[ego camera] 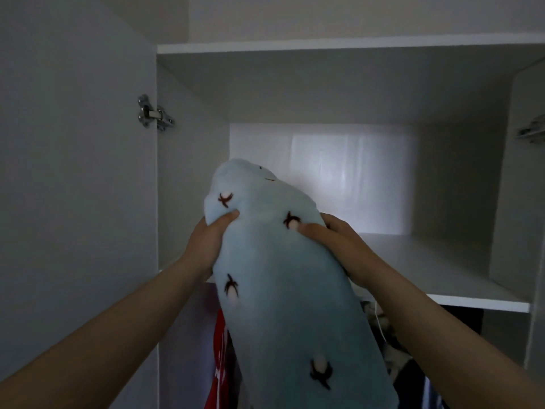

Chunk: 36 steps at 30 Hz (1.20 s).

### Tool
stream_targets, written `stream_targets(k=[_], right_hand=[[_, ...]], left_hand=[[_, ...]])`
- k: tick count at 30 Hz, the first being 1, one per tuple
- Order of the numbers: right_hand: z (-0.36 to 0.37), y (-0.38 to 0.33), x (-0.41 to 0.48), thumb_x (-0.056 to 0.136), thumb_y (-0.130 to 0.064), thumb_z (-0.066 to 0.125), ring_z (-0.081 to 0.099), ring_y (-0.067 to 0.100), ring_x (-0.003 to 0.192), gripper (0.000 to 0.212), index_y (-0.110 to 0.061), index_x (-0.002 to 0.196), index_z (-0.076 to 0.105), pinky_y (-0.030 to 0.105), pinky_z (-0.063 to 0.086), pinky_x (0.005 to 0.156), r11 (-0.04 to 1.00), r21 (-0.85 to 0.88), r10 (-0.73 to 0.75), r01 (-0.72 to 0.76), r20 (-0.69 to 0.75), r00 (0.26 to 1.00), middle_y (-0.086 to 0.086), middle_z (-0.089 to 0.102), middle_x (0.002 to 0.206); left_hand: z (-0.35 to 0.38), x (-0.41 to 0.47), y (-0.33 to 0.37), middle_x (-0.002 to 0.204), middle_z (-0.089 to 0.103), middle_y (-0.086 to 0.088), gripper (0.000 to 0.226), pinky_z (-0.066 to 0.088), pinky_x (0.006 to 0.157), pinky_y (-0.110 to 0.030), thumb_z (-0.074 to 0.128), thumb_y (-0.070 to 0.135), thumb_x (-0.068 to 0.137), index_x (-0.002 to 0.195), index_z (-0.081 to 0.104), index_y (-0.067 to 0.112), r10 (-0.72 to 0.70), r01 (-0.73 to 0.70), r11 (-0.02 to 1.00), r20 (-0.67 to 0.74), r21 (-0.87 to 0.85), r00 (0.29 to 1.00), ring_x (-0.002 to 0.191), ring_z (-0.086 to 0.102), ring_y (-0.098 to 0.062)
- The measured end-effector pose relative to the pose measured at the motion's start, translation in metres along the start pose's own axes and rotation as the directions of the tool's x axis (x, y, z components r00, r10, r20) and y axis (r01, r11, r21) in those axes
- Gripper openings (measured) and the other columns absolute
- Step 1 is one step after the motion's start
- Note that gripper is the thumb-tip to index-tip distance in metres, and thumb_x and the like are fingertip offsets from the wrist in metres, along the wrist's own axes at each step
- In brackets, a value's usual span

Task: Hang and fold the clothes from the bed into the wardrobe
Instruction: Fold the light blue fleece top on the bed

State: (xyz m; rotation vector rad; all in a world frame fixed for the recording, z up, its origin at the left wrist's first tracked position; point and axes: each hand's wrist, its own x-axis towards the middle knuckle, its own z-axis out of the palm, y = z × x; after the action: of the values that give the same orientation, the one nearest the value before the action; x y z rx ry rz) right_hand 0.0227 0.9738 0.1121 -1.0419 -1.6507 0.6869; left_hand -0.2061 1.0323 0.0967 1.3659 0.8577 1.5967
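Bundle point(283, 290) of soft, pale-blue fleece with dark sprig motifs, raised before the white wardrobe shelf point(460, 293). I see left hand point(206, 246) and right hand point(339, 246) gripping its sides, thumbs pressed in. Red garment point(221, 364) hangs below the shelf.

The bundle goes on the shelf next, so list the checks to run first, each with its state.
Grip of the left hand on the blue bundle: ok.
Grip of the right hand on its other side: ok.
Room on the shelf where visible: ok.
The wardrobe door swung open, out of the way: ok.
Bundle's leading end above the shelf edge: ok.
Bundle's lower end tidy: cannot tell, it runs out of frame.
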Motion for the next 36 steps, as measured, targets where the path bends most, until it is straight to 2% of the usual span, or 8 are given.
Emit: stream_targets(k=[4,7,10,15,20,25,32,36], right_hand=[[0.02,0.019,0.045,0.071,-0.062,0.071,0.059,-0.011,0.103,0.068,-0.064,0.129,0.038,0.012,0.053,0.078,0.989,-0.091,-0.108,0.113,0.059,0.992,-0.037,0.057,0.119],[0.034,0.04,0.08,0.067,-0.069,0.069,0.052,-0.01,0.113,0.092,-0.054,0.145,0.022,0.013,0.047,0.086,0.988,-0.128,-0.081,0.083,0.017,0.997,-0.036,0.047,0.13],[0.044,0.065,0.114,0.078,-0.056,0.07,0.054,0.001,0.117,0.077,-0.049,0.144,0.031,0.032,0.048,0.099,0.985,-0.165,-0.058,0.048,-0.055,0.997,-0.024,0.051,0.134],[0.05,0.101,0.156,0.085,-0.04,0.069,0.057,0.01,0.115,0.058,-0.037,0.138,0.044,0.039,0.047,0.102,0.984,-0.175,0.014,-0.04,-0.149,0.989,-0.013,0.056,0.132],[0.052,0.131,0.188,0.088,-0.032,0.068,0.037,0.018,0.137,0.076,-0.024,0.151,0.027,0.031,0.031,0.112,0.948,-0.264,0.139,-0.178,-0.16,0.977,-0.002,0.034,0.154],[0.051,0.145,0.202,0.089,-0.04,0.064,0.035,0.017,0.138,0.075,-0.025,0.151,0.025,0.022,0.027,0.105,0.933,-0.316,0.134,-0.175,-0.148,0.98,-0.002,0.033,0.155],[0.037,0.13,0.17,0.082,-0.058,0.063,0.04,0.018,0.134,0.078,-0.033,0.149,0.03,0.029,0.036,0.101,0.951,-0.278,0.133,-0.139,-0.039,0.99,-0.005,0.034,0.153],[0.031,0.118,0.142,0.085,-0.05,0.064,0.038,0.016,0.135,0.066,-0.034,0.144,0.039,0.026,0.033,0.098,0.956,-0.291,0.045,-0.046,-0.011,0.999,-0.007,0.035,0.152]], left_hand=[[-0.021,0.053,-0.018,0.105,0.071,-0.006,0.035,0.055,0.074,-0.034,0.067,0.034,0.086,0.116,0.065,0.017,-0.025,0.026,1.0,-0.033,0.009,0.999,0.094,0.068,-0.023],[-0.03,0.089,-0.036,0.103,0.071,-0.003,0.032,0.053,0.067,-0.029,0.067,0.034,0.086,0.114,0.066,0.019,-0.018,0.019,1.0,-0.037,0.012,0.999,0.09,0.068,-0.019],[-0.031,0.124,-0.056,0.1,0.07,0.001,0.031,0.052,0.062,-0.023,0.067,0.033,0.087,0.115,0.065,0.02,-0.018,0.019,0.999,-0.017,0.035,1.0,0.084,0.067,-0.012],[-0.023,0.171,-0.088,0.102,0.068,-0.004,0.033,0.049,0.058,-0.019,0.067,0.031,0.088,0.117,0.064,0.015,-0.079,0.078,0.99,0.01,0.119,0.997,0.077,0.063,-0.007],[-0.016,0.197,-0.12,0.116,0.066,-0.015,0.038,0.051,0.089,-0.037,0.068,0.029,0.087,0.119,0.063,0.007,-0.17,0.168,0.962,-0.012,0.215,0.985,0.098,0.062,-0.024],[-0.014,0.21,-0.114,0.108,0.064,-0.006,0.054,0.045,0.078,-0.027,0.067,0.044,0.085,0.124,0.06,0.008,-0.23,0.222,0.933,-0.006,0.282,0.973,0.078,0.059,-0.014],[-0.016,0.165,-0.082,0.147,0.04,-0.003,0.081,0.034,0.099,-0.029,0.07,0.053,0.077,0.143,0.038,0.019,-0.04,0.04,0.766,-0.015,0.641,0.999,0.129,0.043,-0.022],[-0.01,0.116,-0.063,0.111,0.054,0.014,0.05,0.039,0.072,-0.006,0.071,0.043,0.08,0.124,0.056,0.025,0.09,-0.107,0.775,0.058,0.623,0.994,0.087,0.05,0.011]])
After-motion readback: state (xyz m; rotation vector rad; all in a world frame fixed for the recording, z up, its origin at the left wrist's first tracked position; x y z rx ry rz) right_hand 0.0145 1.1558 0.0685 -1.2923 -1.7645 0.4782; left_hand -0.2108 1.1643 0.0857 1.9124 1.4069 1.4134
